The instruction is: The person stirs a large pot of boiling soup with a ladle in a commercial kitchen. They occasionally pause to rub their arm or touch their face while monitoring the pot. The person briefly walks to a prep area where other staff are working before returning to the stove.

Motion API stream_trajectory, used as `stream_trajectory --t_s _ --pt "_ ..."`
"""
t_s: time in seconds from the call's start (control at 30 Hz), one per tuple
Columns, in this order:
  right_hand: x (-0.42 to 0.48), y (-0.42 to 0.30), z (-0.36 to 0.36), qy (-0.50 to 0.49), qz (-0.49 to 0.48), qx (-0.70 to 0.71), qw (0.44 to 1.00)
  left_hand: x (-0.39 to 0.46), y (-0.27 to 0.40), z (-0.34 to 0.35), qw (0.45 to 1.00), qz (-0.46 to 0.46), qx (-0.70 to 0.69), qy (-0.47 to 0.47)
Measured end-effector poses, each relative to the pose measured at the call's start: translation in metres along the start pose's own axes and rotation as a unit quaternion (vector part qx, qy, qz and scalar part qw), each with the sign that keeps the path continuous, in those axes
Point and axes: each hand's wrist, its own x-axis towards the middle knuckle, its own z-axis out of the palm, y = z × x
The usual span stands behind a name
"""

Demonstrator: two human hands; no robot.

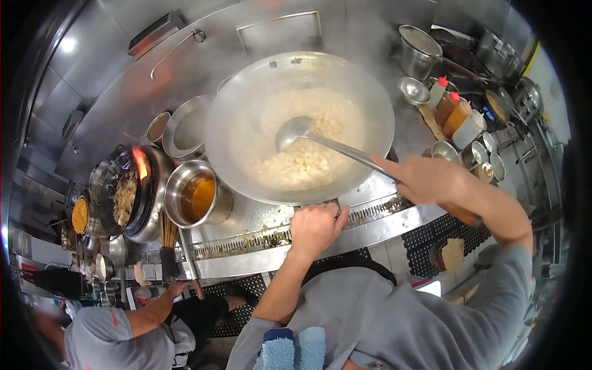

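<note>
My right hand (428, 178), slightly blurred, is closed around the long handle of a steel wok ladle (296, 132). The ladle's wooden handle end shows below my wrist. Its bowl lies upside down over pale, small diced pieces of food (300, 162) in a large steel wok (226, 171). Steam blurs the wok's inside. At the wok's near rim, my left hand (317, 229) is curled in a fist around its handle, which my fingers mostly hide.
On the left stand a steel pot of amber liquid (172, 194), a bamboo brush (167, 230), and a flaming wok (149, 185). A co-worker (120, 333) works at lower left. Squeeze bottles (458, 113) and a steel bowl (413, 91) are at right. A slotted drain (259, 238) runs along the front.
</note>
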Motion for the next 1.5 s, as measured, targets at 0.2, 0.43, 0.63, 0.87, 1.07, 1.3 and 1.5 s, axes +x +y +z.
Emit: stream_trajectory --t_s 0.2,0.43,0.63,0.87,1.07,1.3,1.5 --pt "-0.097 -0.017 -0.018 0.083 0.054 0.033 0.995 -0.005 -0.005 0.009 0.999 0.026 -0.021 0.026" --pt "-0.141 -0.061 -0.047 -0.111 0.222 0.039 0.968 -0.003 -0.007 -0.004 0.998 0.020 -0.034 -0.045" --pt "-0.082 -0.033 0.008 -0.103 0.103 0.035 0.989 -0.001 -0.012 0.000 0.998 0.018 -0.050 -0.036" --pt "-0.040 0.002 0.022 0.015 0.076 0.105 0.991 -0.005 -0.012 0.003 0.997 0.035 -0.062 0.013" --pt "-0.107 -0.040 -0.048 -0.115 0.198 0.210 0.950 -0.011 -0.014 0.010 0.998 0.031 -0.044 0.041" --pt "-0.098 -0.041 -0.023 -0.147 0.138 0.181 0.963 -0.008 -0.010 0.009 0.999 0.016 -0.040 0.008" --pt "-0.090 -0.032 -0.012 -0.084 0.145 0.167 0.972 -0.004 -0.009 0.005 0.999 0.016 -0.027 -0.044"
